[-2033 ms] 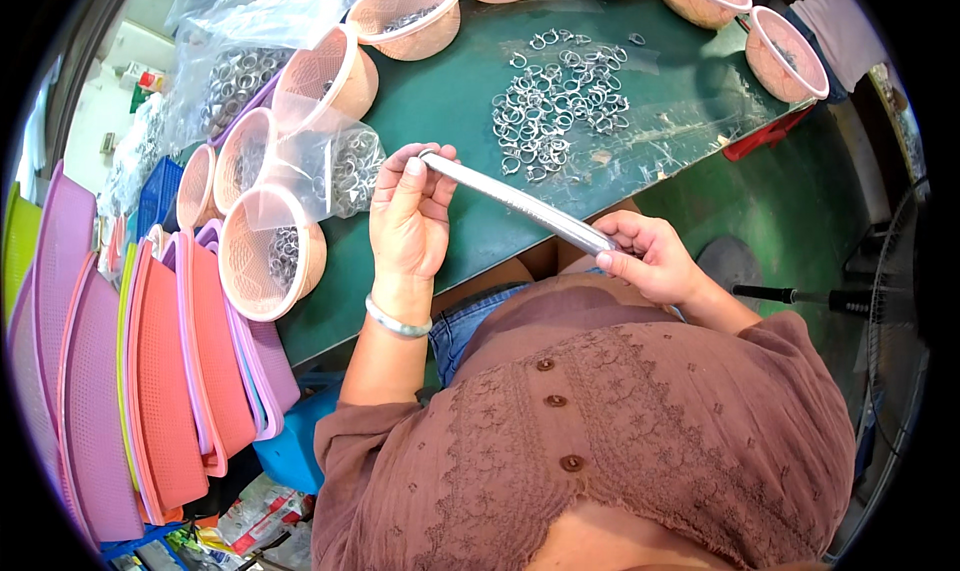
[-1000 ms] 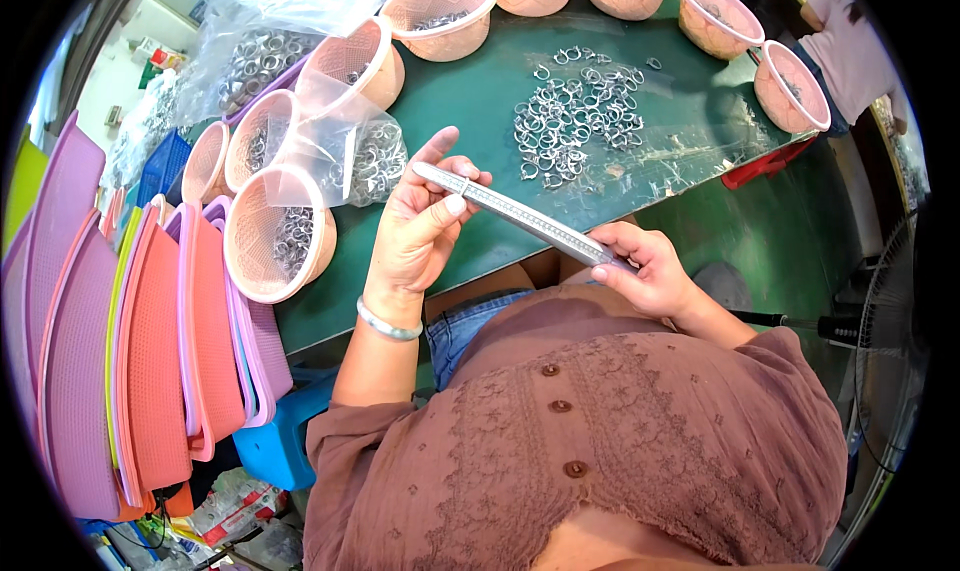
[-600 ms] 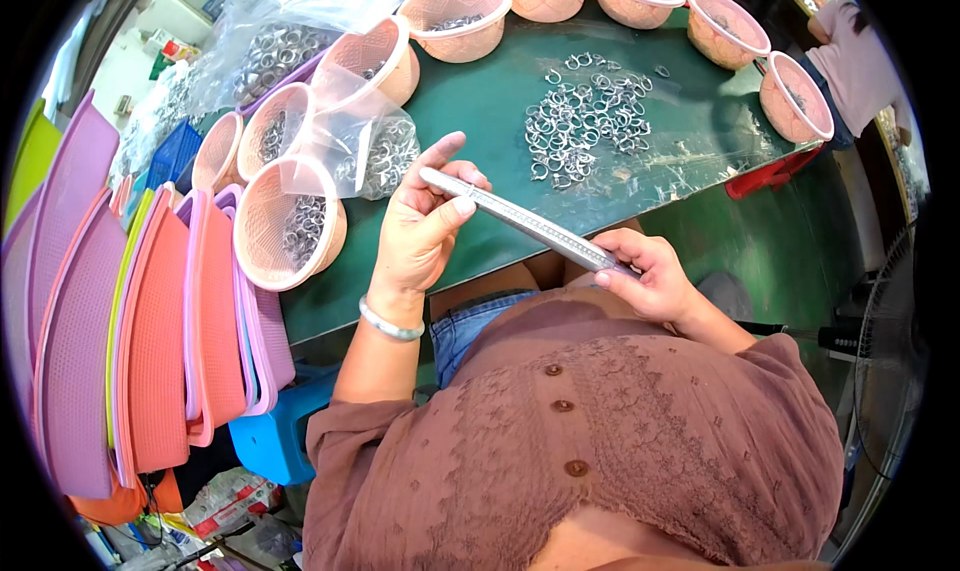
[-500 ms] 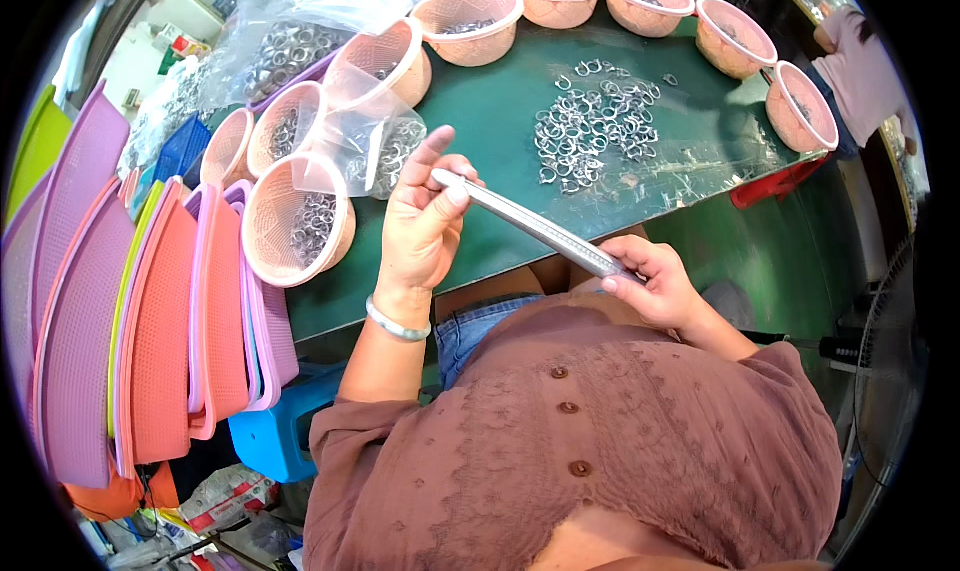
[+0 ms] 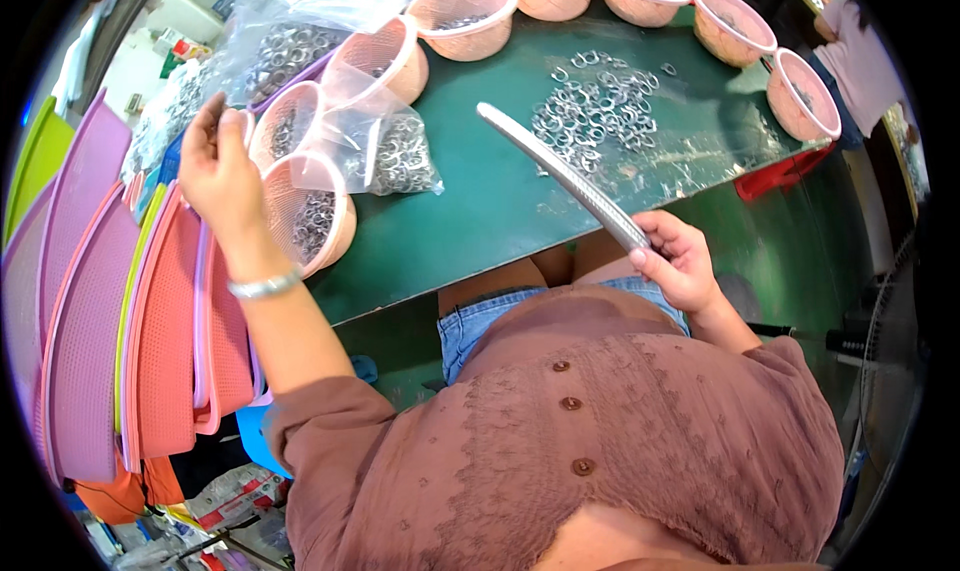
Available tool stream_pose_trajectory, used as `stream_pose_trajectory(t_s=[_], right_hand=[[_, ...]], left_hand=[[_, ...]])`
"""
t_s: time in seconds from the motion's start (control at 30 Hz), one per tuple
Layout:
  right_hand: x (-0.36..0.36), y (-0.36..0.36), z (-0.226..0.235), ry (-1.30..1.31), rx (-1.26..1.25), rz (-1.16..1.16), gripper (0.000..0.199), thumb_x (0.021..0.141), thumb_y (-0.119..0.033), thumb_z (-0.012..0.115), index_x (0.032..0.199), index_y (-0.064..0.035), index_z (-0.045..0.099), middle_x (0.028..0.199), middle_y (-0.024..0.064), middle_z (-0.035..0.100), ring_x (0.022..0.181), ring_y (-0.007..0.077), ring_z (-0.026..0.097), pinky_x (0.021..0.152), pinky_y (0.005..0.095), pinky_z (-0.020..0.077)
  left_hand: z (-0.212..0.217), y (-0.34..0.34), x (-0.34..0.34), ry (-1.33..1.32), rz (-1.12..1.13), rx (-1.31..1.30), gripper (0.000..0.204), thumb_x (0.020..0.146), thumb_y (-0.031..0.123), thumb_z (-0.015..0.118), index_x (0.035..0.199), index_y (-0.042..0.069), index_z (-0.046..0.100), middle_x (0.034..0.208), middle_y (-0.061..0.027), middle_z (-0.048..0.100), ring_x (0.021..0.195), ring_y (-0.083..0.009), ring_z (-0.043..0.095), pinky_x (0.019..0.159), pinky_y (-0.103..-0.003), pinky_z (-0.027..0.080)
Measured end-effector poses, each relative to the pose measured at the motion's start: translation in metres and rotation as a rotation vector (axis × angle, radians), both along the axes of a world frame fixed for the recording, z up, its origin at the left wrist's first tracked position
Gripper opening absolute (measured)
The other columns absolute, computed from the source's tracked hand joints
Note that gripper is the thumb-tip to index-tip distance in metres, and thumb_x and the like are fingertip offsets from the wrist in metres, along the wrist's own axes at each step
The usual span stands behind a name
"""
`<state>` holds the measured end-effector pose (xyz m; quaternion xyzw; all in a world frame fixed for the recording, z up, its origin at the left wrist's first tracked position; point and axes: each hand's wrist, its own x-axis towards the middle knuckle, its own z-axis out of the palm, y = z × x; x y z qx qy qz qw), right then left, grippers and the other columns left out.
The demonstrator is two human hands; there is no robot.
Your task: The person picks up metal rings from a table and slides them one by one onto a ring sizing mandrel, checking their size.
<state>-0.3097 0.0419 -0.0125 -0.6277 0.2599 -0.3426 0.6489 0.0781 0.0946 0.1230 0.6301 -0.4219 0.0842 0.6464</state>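
Note:
My right hand grips the thick end of a ring mandrel, a tapered, silvery metal stick with fine markings. Its thin tip points up and left over the green table. No ring shows on its visible length. My left hand is raised at the left, over the edge of the pink baskets. Its fingers are bent toward the thumb; what they hold, if anything, cannot be made out. A loose pile of metal rings lies on the table beyond the mandrel.
Pink baskets, one with rings nearest me, curve along the table's left and far sides. A clear plastic bag of rings lies beside them. Stacked colored baskets stand at the left. A person is at the far right.
My left hand has left the mandrel's tip and moved left to the baskets. The mandrel, still in my right hand, has tilted more steeply and shifted slightly right.

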Motion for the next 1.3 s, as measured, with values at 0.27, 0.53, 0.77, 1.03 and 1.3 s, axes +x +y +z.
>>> stream_pose_trajectory(t_s=[0.27, 0.53, 0.77, 1.03, 1.3], right_hand=[[-0.009, -0.008, -0.001, -0.028, 0.122, -0.121, 0.028, 0.083, -0.011, 0.059, 0.107, 0.0013, 0.051, 0.078, -0.0022, 0.055, 0.064, 0.0016, 0.047, 0.053, 0.0155, 0.0381], [-0.017, -0.012, -0.001, -0.057, 0.136, -0.138, 0.027, 0.083, -0.011, 0.058, 0.107, 0.0009, 0.051, 0.076, -0.0023, 0.054, 0.064, 0.0011, 0.047, 0.051, 0.0153, 0.0379], [-0.014, -0.011, -0.001, -0.026, 0.206, -0.092, 0.025, 0.083, -0.009, 0.058, 0.105, 0.0024, 0.052, 0.075, -0.0029, 0.053, 0.063, 0.0006, 0.046, 0.053, 0.0153, 0.0364], [-0.002, -0.006, 0.003, 0.012, 0.194, 0.112, 0.025, 0.083, -0.005, 0.057, 0.105, 0.0034, 0.052, 0.077, -0.0022, 0.054, 0.065, 0.0019, 0.045, 0.057, 0.0169, 0.0362], [0.006, -0.005, 0.009, 0.087, 0.157, 0.111, 0.022, 0.082, -0.005, 0.058, 0.102, 0.0022, 0.052, 0.074, -0.0031, 0.053, 0.065, 0.0018, 0.045, 0.058, 0.0176, 0.0364]], left_hand=[[-0.036, -0.035, -0.070, -0.537, -0.233, 0.144, 0.023, 0.077, 0.001, 0.058, 0.099, 0.002, 0.060, 0.084, -0.0091, 0.057, 0.068, -0.0152, 0.052, 0.061, -0.025, 0.044], [-0.125, -0.061, -0.143, -0.531, -0.548, 0.742, 0.024, 0.070, 0.015, 0.069, 0.088, 0.002, 0.061, 0.083, -0.0125, 0.057, 0.067, -0.0234, 0.055, 0.062, -0.031, 0.045], [-0.126, -0.062, -0.119, 0.322, -0.728, 0.685, 0.012, 0.082, 0.011, 0.059, 0.089, 0.001, 0.060, 0.085, -0.0068, 0.060, 0.070, -0.0129, 0.057, 0.063, -0.024, 0.045], [-0.118, -0.049, -0.101, 1.407, -1.165, 0.041, 0.017, 0.089, 0.014, 0.048, 0.099, 0.001, 0.054, 0.098, -0.0121, 0.057, 0.084, -0.0174, 0.056, 0.072, -0.030, 0.048], [-0.126, -0.034, -0.119, 0.760, -1.130, 0.317, 0.020, 0.085, 0.007, 0.052, 0.104, 0.001, 0.053, 0.098, -0.0098, 0.058, 0.083, -0.0168, 0.057, 0.074, -0.030, 0.047]])
